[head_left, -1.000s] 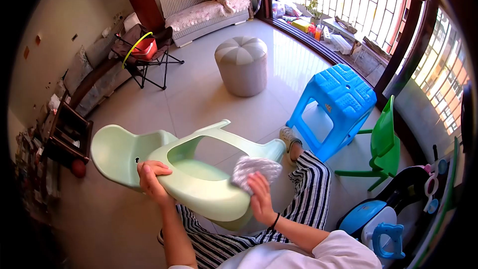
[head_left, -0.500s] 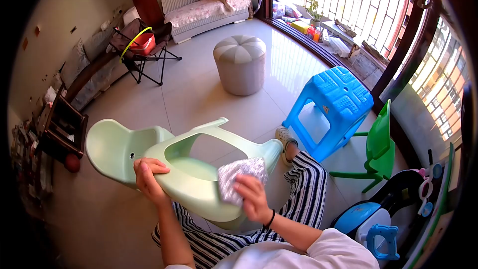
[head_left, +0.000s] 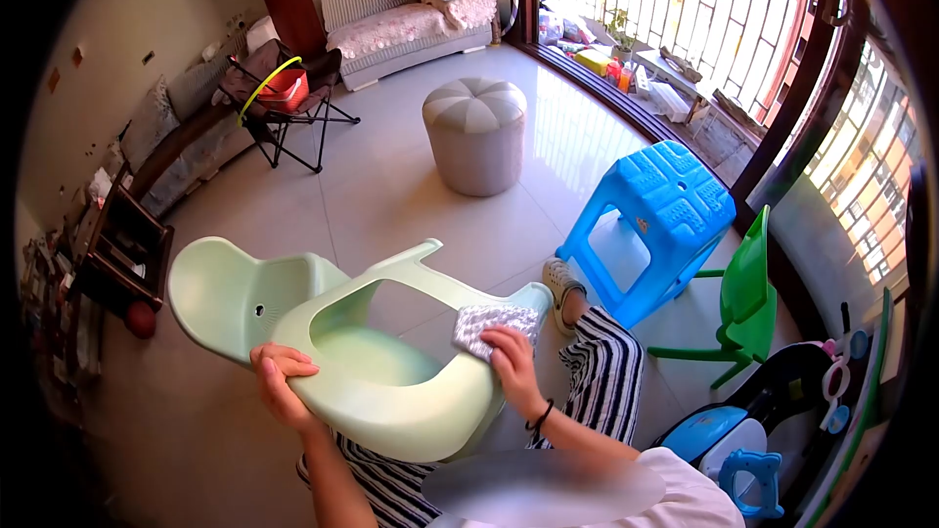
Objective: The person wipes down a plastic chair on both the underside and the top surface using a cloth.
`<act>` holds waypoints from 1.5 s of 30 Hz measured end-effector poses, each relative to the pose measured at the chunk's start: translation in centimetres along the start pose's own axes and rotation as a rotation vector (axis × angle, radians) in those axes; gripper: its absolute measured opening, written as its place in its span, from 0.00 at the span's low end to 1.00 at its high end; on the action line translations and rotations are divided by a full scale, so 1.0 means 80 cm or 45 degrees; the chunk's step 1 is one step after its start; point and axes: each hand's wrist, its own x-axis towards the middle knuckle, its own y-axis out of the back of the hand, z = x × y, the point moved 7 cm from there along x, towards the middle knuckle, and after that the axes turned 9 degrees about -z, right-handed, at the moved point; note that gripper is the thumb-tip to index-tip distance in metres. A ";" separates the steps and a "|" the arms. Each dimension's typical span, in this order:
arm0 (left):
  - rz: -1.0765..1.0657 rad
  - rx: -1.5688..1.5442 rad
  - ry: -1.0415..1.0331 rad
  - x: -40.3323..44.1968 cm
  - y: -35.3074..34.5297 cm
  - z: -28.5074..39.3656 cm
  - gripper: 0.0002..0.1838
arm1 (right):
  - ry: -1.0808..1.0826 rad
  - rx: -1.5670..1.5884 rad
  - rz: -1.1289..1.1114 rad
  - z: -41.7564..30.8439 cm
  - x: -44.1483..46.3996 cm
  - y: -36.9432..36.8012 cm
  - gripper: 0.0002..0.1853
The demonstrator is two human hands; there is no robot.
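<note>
A pale green plastic child's chair (head_left: pixel 411 411) lies tipped across my lap, its rounded backrest toward the left and its legs toward the right. My left hand (head_left: pixel 284 381) grips the chair's edge near the seat, fingers over the rim and thumb out of sight. A silvery, textured cleaning cloth (head_left: pixel 479 325) is held flat against a leg of the chair by my right hand (head_left: pixel 513 364), which wears a dark band at the wrist. Part of the cloth is covered by the fingers.
A blue plastic stool (head_left: pixel 655 225) and a green small chair (head_left: pixel 747 284) stand at the right. A round beige pouf (head_left: pixel 476 147) sits ahead on the tiles. Farther left is a folding chair (head_left: pixel 323 88) bearing a red bucket (head_left: pixel 284 93).
My right hand has slid the cloth to the right and slightly up along the chair leg. The chair has tilted a little, and my left hand has shifted slightly left and down with it.
</note>
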 end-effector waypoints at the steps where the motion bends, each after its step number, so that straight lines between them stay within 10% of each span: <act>1: -0.013 0.008 -0.016 0.000 0.001 0.001 0.24 | 0.075 -0.012 -0.028 -0.022 -0.006 -0.003 0.14; 18: 0.022 0.070 0.000 -0.025 0.036 -0.001 0.25 | -0.538 -0.408 -0.251 0.296 0.077 0.024 0.21; 28: 0.042 0.058 -0.001 -0.013 0.018 0.008 0.25 | -0.226 0.498 0.166 0.016 -0.032 -0.007 0.17; 37: -0.007 -0.003 0.004 0.008 -0.012 0.003 0.24 | 0.530 -0.134 -0.276 -0.221 0.005 -0.041 0.24; 45: -0.085 0.023 0.046 0.017 -0.031 0.001 0.24 | 0.673 -0.245 -0.274 -0.201 -0.018 -0.032 0.24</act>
